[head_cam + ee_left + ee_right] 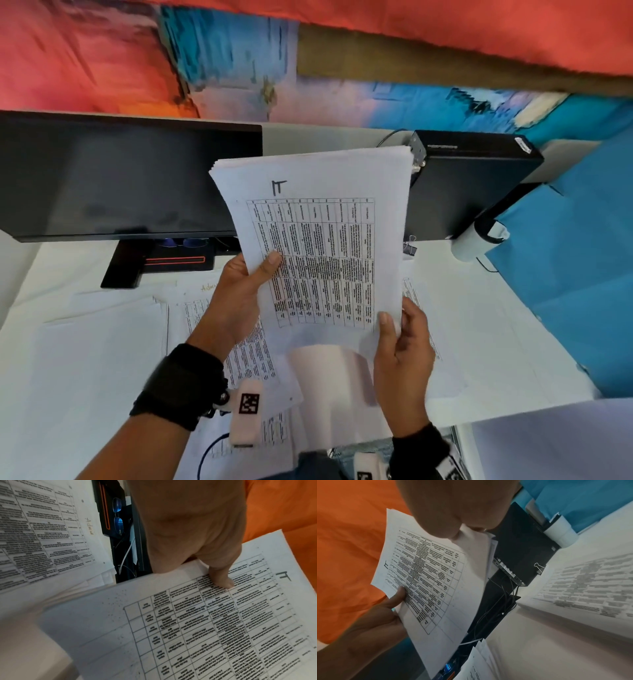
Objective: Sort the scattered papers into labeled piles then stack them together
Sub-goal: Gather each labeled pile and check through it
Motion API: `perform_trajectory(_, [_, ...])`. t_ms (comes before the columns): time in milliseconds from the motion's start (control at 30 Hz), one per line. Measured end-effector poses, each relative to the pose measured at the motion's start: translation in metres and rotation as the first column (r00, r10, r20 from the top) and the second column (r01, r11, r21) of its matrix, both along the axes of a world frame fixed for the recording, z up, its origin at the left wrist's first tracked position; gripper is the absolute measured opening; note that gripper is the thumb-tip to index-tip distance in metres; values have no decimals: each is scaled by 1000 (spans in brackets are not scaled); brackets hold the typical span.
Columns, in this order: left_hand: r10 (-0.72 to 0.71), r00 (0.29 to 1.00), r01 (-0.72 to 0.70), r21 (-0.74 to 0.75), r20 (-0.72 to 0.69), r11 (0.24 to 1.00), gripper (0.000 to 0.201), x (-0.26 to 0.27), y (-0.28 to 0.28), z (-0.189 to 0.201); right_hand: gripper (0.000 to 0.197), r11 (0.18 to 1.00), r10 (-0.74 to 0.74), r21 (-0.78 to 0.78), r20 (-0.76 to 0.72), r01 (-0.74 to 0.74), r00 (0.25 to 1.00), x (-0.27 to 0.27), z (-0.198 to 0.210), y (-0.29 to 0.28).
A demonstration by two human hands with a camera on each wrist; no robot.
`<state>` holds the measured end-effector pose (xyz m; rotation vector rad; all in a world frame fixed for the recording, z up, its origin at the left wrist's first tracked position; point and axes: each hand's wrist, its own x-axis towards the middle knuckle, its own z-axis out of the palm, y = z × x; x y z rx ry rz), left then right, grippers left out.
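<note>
A thick sheaf of white papers (318,246), its top sheet printed with a table and hand-marked "IT", is held upright above the desk. My left hand (239,294) grips its left edge, thumb on the printed face. My right hand (400,346) pinches the lower right corner. The same sheaf (205,622) fills the left wrist view with my thumb (221,577) on it, and the sheaf (433,581) shows in the right wrist view too. A pile marked "Admin" (219,315) lies on the desk under my left hand, and another printed pile (424,308) lies at the right.
A black monitor (126,174) stands at the back left and a black computer box (469,181) at the back right. A binder clip (409,248) lies by the box. Glasses (118,516) rest under the monitor. Blank white sheets (102,342) cover the desk's left side.
</note>
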<state>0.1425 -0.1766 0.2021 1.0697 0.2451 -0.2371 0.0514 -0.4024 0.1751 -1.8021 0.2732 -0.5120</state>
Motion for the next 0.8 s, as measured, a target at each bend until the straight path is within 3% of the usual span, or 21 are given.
perform_trajectory(133, [30,999,-34,-85,-40,996,43,0,-2,3,45,997,-54,-51,71,58,996,0,9,1])
perform_trajectory(367, [56,994,-72,-180,-91,981,28,0,-4,1,44,991,52,-132,150,-32,987,-2,6,1])
perform_trajectory(500, [19,991,-45,-197,-130,979,42,-2,-1,-3,38,994,-15,-102,203,37,979,-5,15,-2])
perform_trajectory(567, [-59,986,35,-154,-156,987,48,-5,0,-9,32,997,-10,-78,206,26,979,-3,21,-5])
perform_trajectory(700, [-181,958,169,-71,-222,983,51,-18,2,-32,29,999,30,-15,71,-29,997,4,2,-13])
perform_trajectory(800, [-130,924,146,18,-361,989,68,-25,20,-94,26,997,55,55,-148,-48,987,4,-56,-13])
